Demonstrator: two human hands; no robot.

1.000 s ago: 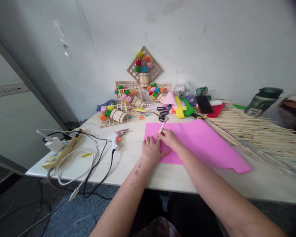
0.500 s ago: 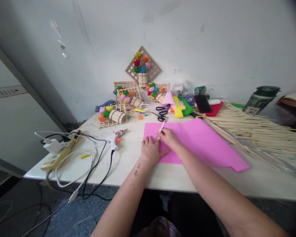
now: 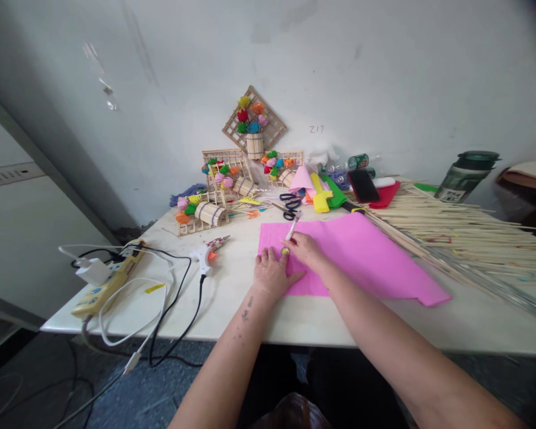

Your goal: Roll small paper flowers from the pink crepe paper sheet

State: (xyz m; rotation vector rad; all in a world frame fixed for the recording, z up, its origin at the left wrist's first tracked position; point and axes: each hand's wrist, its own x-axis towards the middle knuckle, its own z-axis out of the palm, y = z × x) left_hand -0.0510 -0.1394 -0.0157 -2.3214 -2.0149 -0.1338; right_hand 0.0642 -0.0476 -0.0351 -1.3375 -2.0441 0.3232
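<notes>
A white table [image 3: 259,310] carries a pink paper sheet [image 3: 361,256] at its centre. At three o'clock lies a spread of bamboo sticks [image 3: 464,232]. At twelve o'clock sit black scissors [image 3: 290,202] and small stick-frame flower crafts [image 3: 205,211]. At nine o'clock lie a glue gun [image 3: 205,253] and a yellow power strip [image 3: 107,286] with cables.

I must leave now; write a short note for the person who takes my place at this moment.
Left hand: flat on the pink sheet, pressing a small yellow round thing near its left edge.
Right hand: holds a white pen, tip beside that round thing.
Scissors lie behind the sheet, glue gun to its left.
Done: sheet spread flat, uncut.
Left: any marks are too faint to see.
</notes>
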